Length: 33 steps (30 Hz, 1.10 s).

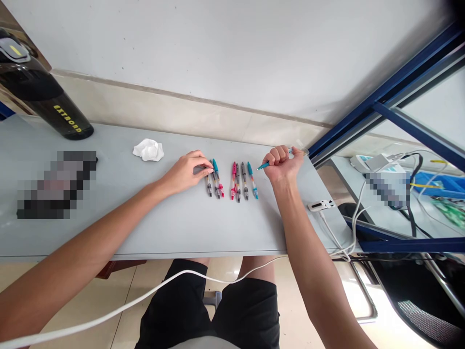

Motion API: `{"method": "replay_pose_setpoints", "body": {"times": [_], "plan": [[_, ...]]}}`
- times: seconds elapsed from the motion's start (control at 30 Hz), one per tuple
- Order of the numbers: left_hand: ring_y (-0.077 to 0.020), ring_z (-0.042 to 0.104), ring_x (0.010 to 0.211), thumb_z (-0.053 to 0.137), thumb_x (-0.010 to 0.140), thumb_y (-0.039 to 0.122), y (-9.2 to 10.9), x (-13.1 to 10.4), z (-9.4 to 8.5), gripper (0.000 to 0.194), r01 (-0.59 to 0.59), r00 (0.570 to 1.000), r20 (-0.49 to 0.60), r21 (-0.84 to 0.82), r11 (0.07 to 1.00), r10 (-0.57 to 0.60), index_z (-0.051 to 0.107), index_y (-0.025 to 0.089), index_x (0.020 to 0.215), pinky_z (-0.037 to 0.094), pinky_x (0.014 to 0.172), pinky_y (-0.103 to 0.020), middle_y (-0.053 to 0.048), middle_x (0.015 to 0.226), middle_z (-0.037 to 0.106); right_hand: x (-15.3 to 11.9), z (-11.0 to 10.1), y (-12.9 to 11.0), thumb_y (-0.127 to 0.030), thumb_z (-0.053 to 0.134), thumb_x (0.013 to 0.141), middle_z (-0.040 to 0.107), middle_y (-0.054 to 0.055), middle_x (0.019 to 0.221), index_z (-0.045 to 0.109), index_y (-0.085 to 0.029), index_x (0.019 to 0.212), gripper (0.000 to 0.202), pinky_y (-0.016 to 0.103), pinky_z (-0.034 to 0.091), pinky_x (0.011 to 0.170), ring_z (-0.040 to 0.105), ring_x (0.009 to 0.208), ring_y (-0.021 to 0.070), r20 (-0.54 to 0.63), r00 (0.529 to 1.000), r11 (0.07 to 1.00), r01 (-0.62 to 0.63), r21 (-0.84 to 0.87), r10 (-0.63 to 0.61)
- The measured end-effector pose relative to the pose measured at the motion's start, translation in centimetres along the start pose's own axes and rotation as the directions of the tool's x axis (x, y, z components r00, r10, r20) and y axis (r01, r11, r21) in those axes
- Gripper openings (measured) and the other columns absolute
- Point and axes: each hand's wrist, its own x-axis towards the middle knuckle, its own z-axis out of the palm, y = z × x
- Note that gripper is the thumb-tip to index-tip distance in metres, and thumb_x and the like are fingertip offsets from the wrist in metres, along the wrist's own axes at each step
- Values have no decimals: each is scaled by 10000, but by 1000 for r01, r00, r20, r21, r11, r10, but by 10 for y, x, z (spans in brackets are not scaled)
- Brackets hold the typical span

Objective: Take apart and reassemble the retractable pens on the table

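Two groups of pens lie side by side on the grey table (203, 225). At the left group, my left hand (191, 170) has its fingers on the upper end of a black pen (209, 186); a teal-topped pen (215, 169) lies beside it. The right group has a pink pen (233, 177), two grey or black ones and a teal pen (253, 179). My right hand (285, 162) is closed round a blue pen (263, 166), raised at the table's right side, with the tip pointing left.
Crumpled white paper (148, 150) and a dark bottle (47, 92) stand at the back left, near a blurred dark object (56, 186). A white device (321, 205) with cables lies at the right edge. A blue frame (348, 87) rises beyond.
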Motion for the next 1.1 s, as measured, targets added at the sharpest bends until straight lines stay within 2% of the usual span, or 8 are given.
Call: {"method": "replay_pose_setpoints", "body": {"times": [0.3, 0.43, 0.53, 0.63, 0.77, 0.87, 0.93, 1.1], "plan": [[-212, 681, 889, 707, 1018, 411, -4, 0, 1, 218, 26, 1000, -7, 68, 997, -26, 754, 222, 920, 524, 889, -387, -52, 1029, 705, -1, -2, 1, -517, 400, 1091, 96, -89, 607, 125, -271, 759, 496, 280, 257, 382, 154, 462, 117, 48, 997, 994, 68, -80, -65], [-218, 660, 868, 716, 1001, 436, -6, 0, 0, 243, 45, 999, -16, 122, 991, -44, 718, 223, 884, 510, 888, -394, -54, 1014, 706, 3, 2, 5, -589, 501, 1087, 347, -60, 642, 257, -257, 721, 551, 257, 503, 543, 436, 547, 114, 141, 984, 942, 148, -302, -110], [-236, 652, 865, 728, 982, 473, -6, 1, -3, 283, 56, 998, -14, 159, 986, -54, 673, 227, 853, 491, 883, -410, -54, 973, 711, 4, 7, 10, -680, 518, 1082, 529, -32, 748, 477, -254, 773, 528, 247, 507, 550, 543, 617, 117, 198, 970, 833, 225, -505, -142], [-271, 652, 892, 738, 954, 457, -9, 1, -5, 269, 75, 997, -31, 207, 975, -70, 630, 239, 838, 463, 892, -432, -60, 936, 725, -8, 3, 13, -830, 563, 1009, 586, -31, 777, 668, -272, 952, 571, 250, 490, 521, 531, 578, 114, 327, 933, 634, 346, -691, -152], [-306, 665, 896, 745, 903, 358, -14, 2, -1, 175, 110, 993, -65, 222, 969, -98, 609, 259, 855, 437, 885, -443, -65, 900, 751, -46, -24, 3, -755, 607, 1038, 753, 48, 948, 771, -242, 1165, 553, 346, 637, 845, 748, 860, 179, 472, 879, 133, 477, -869, -69], [-291, 659, 786, 766, 833, 281, -13, 2, 1, 161, 131, 988, -104, 159, 978, -116, 609, 273, 870, 434, 838, -422, -41, 807, 736, -73, -50, -10, -660, 583, 1087, 767, 123, 1265, 764, -243, 1303, 503, 477, 607, 1064, 763, 1147, 266, 547, 837, -244, 525, -816, -27], [-265, 625, 691, 785, 801, 268, -11, 3, 0, 186, 149, 982, -133, 109, 983, -135, 622, 280, 890, 432, 787, -401, -19, 744, 713, -85, -63, -16, -612, 511, 1122, 749, 155, 1296, 784, -225, 1256, 492, 532, 561, 1134, 726, 1221, 308, 606, 795, -460, 554, -694, 43], [-220, 603, 647, 771, 851, 331, -6, 4, -7, 217, 231, 951, -198, -51, 972, -236, 671, 276, 1036, 430, 712, -360, 0, 771, 727, -95, -70, -9, -607, 493, 1119, 724, 169, 1321, 781, -226, 1229, 491, 503, 584, 1114, 734, 1198, 313, 604, 791, -566, 542, -620, 97]]}}
